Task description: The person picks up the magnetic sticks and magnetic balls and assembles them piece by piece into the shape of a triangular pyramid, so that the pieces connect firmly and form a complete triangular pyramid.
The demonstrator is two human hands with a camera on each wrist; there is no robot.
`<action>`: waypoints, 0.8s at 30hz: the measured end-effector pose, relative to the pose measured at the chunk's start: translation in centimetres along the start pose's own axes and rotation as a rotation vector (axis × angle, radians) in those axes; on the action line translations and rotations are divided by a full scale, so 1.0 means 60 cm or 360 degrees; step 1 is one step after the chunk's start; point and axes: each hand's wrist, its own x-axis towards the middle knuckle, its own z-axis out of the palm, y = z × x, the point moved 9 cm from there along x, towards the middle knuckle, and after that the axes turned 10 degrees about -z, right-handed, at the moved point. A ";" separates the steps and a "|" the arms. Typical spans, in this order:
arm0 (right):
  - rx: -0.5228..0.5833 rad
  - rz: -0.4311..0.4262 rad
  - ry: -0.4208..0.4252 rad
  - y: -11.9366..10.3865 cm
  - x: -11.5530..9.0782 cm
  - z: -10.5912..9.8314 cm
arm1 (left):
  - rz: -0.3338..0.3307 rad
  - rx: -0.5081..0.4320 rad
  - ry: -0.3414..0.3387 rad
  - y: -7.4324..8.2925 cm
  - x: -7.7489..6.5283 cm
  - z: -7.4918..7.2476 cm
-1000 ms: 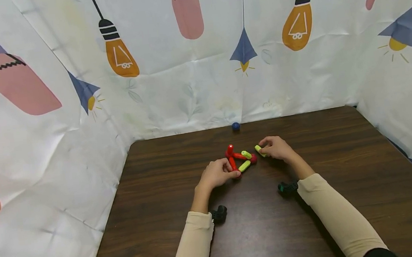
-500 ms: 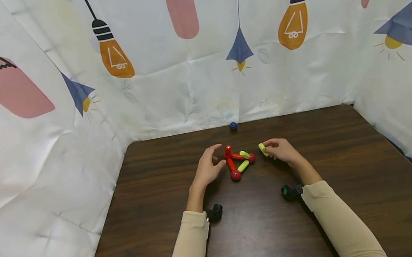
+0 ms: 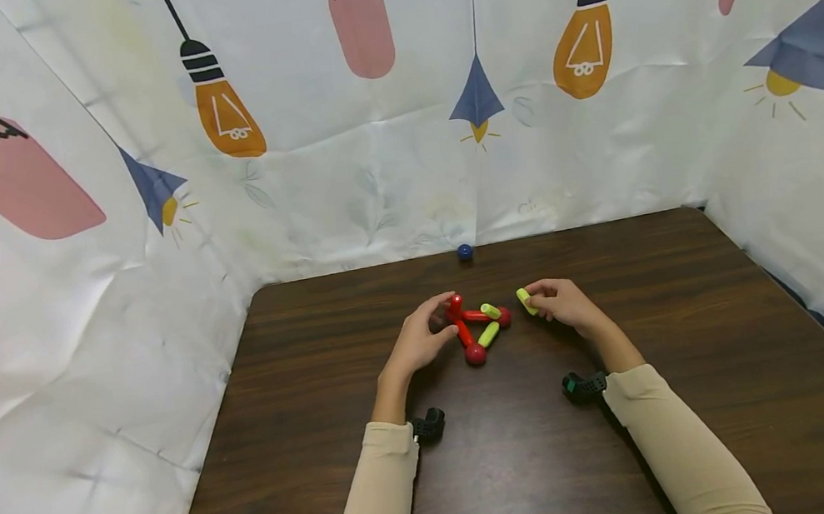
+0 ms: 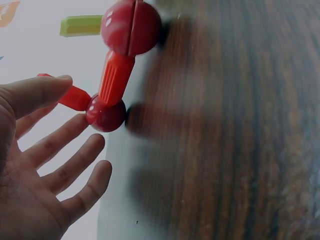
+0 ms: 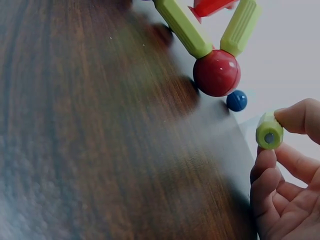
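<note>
A frame of magnetic rods and red balls stands on the table: a front ball (image 3: 476, 354), a right ball (image 3: 505, 317) and a back-left ball (image 4: 106, 114). Red rods (image 4: 116, 77) and a yellow-green rod (image 3: 489, 334) join them. Another red rod (image 3: 457, 303) rises from the back-left ball; a second yellow-green rod (image 5: 241, 27) rises from the right ball. My left hand (image 3: 415, 339) is at the back-left corner, thumb and fingers spread around the rising red rod; contact is unclear. Right of the frame, my right hand (image 3: 563, 304) pinches a loose yellow-green rod (image 5: 269, 131) between thumb and fingers.
A blue ball (image 3: 465, 252) sits at the far edge of the brown wooden table (image 3: 509, 464). White cloth (image 3: 330, 190) printed with lamps hangs behind and along both sides. Each wrist carries a black camera mount (image 3: 430, 425).
My left hand has let go near the front ball and moved to the back-left corner, closing in on the rising red rod. My right hand still holds its rod, slightly farther from the frame.
</note>
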 end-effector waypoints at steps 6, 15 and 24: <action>0.0002 0.0017 0.0015 0.004 -0.002 -0.002 | -0.0002 0.0077 0.0039 0.004 0.001 0.000; 0.0008 0.0027 0.0033 0.005 -0.007 -0.005 | -0.0039 0.0068 -0.0105 0.000 0.003 0.021; -0.0010 -0.0067 -0.0048 -0.015 -0.013 0.004 | -0.0032 0.0145 -0.0069 0.002 0.002 0.018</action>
